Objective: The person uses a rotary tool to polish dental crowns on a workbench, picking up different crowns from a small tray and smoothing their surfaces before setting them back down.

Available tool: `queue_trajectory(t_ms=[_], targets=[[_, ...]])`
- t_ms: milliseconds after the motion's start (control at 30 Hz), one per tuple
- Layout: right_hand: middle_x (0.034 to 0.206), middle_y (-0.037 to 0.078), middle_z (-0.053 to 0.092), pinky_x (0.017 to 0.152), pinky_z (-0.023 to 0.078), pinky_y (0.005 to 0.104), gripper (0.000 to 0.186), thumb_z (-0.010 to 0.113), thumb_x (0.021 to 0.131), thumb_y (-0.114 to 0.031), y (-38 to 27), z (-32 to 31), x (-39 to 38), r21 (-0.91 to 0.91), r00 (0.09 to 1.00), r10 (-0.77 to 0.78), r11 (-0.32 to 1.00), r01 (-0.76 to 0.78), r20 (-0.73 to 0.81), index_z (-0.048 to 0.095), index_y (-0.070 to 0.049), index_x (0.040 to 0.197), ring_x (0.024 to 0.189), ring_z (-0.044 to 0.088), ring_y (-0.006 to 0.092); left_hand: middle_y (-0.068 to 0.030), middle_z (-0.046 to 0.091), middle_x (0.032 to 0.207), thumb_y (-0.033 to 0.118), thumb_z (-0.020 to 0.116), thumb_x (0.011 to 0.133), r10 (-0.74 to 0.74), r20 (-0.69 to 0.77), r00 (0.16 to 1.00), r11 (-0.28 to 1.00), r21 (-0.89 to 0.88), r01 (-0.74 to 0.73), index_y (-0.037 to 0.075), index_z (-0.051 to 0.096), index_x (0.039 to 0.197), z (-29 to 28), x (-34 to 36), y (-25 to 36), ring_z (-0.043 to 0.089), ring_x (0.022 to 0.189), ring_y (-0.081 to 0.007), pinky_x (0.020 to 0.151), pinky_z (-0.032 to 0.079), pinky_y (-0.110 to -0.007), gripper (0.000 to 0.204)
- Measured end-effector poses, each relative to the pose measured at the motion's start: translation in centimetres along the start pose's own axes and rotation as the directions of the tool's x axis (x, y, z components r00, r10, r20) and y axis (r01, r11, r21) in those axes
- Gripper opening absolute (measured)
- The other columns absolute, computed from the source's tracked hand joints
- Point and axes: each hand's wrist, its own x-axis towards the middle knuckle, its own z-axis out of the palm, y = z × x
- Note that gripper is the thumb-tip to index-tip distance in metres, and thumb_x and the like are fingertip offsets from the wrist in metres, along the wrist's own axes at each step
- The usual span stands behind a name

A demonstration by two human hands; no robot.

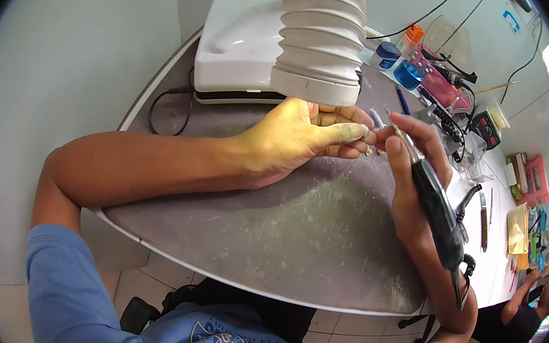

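My left hand (pixel 302 131) reaches over the grey-brown worktop, thumb pressed toward bent fingers in a pinch. What it pinches is mostly hidden; a tiny yellowish bit (pixel 369 152) shows under the fingertips. In my right hand (pixel 415 166) is a black rotary handpiece (pixel 435 205), gripped like a pen. Its slim metal nose points up and away from me, close to the left fingertips. The two hands' fingertips almost meet, and I cannot tell whether the tool's tip touches anything. A cord hangs from the handpiece's rear end.
A ribbed white hose (pixel 321 36) hangs just above my left hand. Behind it stands a white machine (pixel 237 47). Back right are a blue-lidded jar (pixel 386 54), a pink basket (pixel 447 89) and cables. A knife (pixel 484 220) lies on the white bench; another person (pixel 513 324) sits beyond.
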Motion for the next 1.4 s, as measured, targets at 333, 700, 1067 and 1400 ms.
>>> queue_trajectory(t_ms=[333, 700, 1067, 1400], targets=[[0.099, 0.013, 0.063, 0.087, 0.049, 0.0311, 0.023, 0.061, 0.091, -0.012, 1.1, -1.7, 0.0, -0.012, 0.984, -0.074, 0.997, 0.077, 0.163, 0.059, 0.002, 0.109, 0.095, 0.065, 0.0203, -0.0064, 0.060, 0.106, 0.014, 0.058, 0.095, -0.133, 0.015, 0.991, 0.991, -0.019, 0.133, 0.004, 0.053, 0.114, 0.3, -0.3, 0.4, 0.056, 0.101, -0.0113, 0.093, 0.046, -0.026, 0.023], [0.098, 0.014, 0.059, 0.081, 0.050, 0.0293, 0.033, 0.070, 0.077, 0.000, 1.7, -1.7, -1.0, 0.031, 0.976, -0.176, 0.984, 0.173, 0.128, 0.053, 0.004, 0.104, 0.089, 0.064, 0.0187, -0.0077, 0.061, 0.113, 0.013, 0.059, 0.094, -0.238, -0.021, 0.971, 0.970, -0.057, 0.236, 0.005, 0.053, 0.117, 0.3, -0.4, 1.2, 0.057, 0.102, -0.0107, 0.091, 0.047, -0.026, 0.025], [0.087, 0.018, 0.062, 0.080, 0.050, 0.0347, 0.031, 0.069, 0.075, 0.004, 2.2, -1.0, -0.6, 0.106, 0.948, -0.303, 0.950, 0.292, 0.102, 0.047, 0.001, 0.096, 0.089, 0.066, 0.0272, -0.0048, 0.060, 0.107, 0.014, 0.059, 0.094, -0.159, -0.001, 0.987, 0.987, -0.024, 0.159, 0.003, 0.055, 0.116, 0.1, -0.3, 0.8, 0.057, 0.103, -0.0115, 0.093, 0.046, -0.026, 0.025], [0.087, 0.019, 0.063, 0.076, 0.051, 0.0340, 0.034, 0.072, 0.076, 0.000, 2.5, -0.9, -0.5, 0.078, 0.918, -0.380, 0.925, 0.373, 0.112, 0.046, 0.002, 0.098, 0.086, 0.067, 0.0263, -0.0070, 0.059, 0.110, 0.015, 0.056, 0.096, -0.185, -0.006, 0.983, 0.981, -0.051, 0.185, 0.003, 0.054, 0.119, 0.2, -0.5, 1.0, 0.054, 0.100, -0.0112, 0.092, 0.044, -0.027, 0.026]])
